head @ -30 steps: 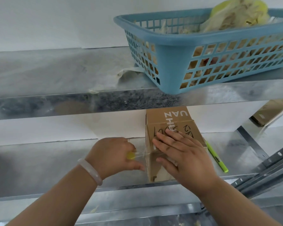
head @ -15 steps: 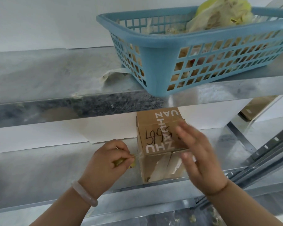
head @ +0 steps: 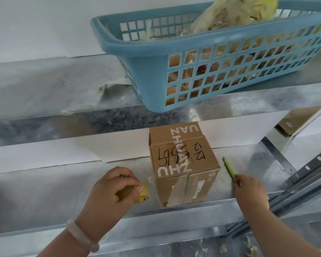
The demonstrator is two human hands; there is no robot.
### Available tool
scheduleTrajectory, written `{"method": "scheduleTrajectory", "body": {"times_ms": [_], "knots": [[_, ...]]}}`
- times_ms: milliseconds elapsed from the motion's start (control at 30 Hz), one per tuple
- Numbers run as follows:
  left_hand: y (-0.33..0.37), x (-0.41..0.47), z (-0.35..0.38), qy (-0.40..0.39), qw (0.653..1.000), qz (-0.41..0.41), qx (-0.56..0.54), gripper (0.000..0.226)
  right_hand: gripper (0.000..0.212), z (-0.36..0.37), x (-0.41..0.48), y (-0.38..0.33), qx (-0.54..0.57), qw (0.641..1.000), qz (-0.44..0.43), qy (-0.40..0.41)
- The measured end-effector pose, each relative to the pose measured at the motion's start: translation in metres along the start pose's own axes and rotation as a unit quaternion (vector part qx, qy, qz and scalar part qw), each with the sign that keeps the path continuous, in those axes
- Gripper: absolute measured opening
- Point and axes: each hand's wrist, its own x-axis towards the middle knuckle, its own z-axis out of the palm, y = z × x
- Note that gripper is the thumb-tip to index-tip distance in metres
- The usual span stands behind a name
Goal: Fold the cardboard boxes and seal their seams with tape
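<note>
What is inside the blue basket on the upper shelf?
The blue basket holds crumpled yellowish bags heaped above its rim; pale scraps and one red bit show through the lattice. What lies at the bottom is covered.

It looked like a storeroom or packing area: galvanized metal shelving [head: 44, 93] with slotted uprights [head: 308, 169] stood against a plain white wall [head: 44, 25]. A blue plastic basket [head: 156, 75] of scraps sat at the upper shelf's front edge. Below it stood a cardboard box [head: 182, 164] with a hand-written number, and another carton [head: 293, 123] lay behind at the right.
</note>
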Motion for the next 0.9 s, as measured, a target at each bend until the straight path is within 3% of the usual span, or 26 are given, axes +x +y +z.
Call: {"method": "scheduleTrajectory", "body": {"times_ms": [100,200,267,333,367,467,533,633,900], "knots": [[0.001,-0.001,0.0,0.003,1.0,0.002,0.005,0.008,0.035,-0.004,-0.016,-0.008,0.125,0.991,0.036,-0.001],[-0.001,-0.003,0.001,0.004,1.0,-0.001,0.002,0.01,0.04,-0.026,-0.053,-0.025,0.302,0.95,0.053,0.055],[-0.001,-0.004,0.0,0.008,1.0,0.001,-0.008,0.012,0.041,-0.046,-0.09,-0.04,0.435,0.896,0.007,0.091],[0.0,-0.006,-0.001,0.013,1.0,0.006,-0.019,0.014,0.036,-0.064,-0.133,-0.058,0.534,0.841,-0.07,0.059],[0.001,-0.006,-0.001,0.012,1.0,0.006,-0.023,0.013,0.031,-0.071,-0.151,-0.066,0.538,0.835,-0.113,0.037],[0.0,-0.005,0.0,0.004,1.0,0.017,-0.01,0.012,0.022,-0.084,-0.187,-0.089,0.389,0.894,-0.221,0.023],[0.001,-0.004,0.0,0.012,1.0,0.025,-0.01,0.01,0.033,-0.091,-0.198,-0.101,0.274,0.917,-0.286,0.041],[0.004,-0.004,0.001,0.024,0.999,0.029,-0.019,0.007,0.051,-0.096,-0.21,-0.118,0.195,0.928,-0.317,0.023],[0.01,-0.005,0.005,0.034,0.997,0.054,-0.032,0.001,0.06,-0.096,-0.214,-0.143,0.039,0.93,-0.362,0.052]]}}
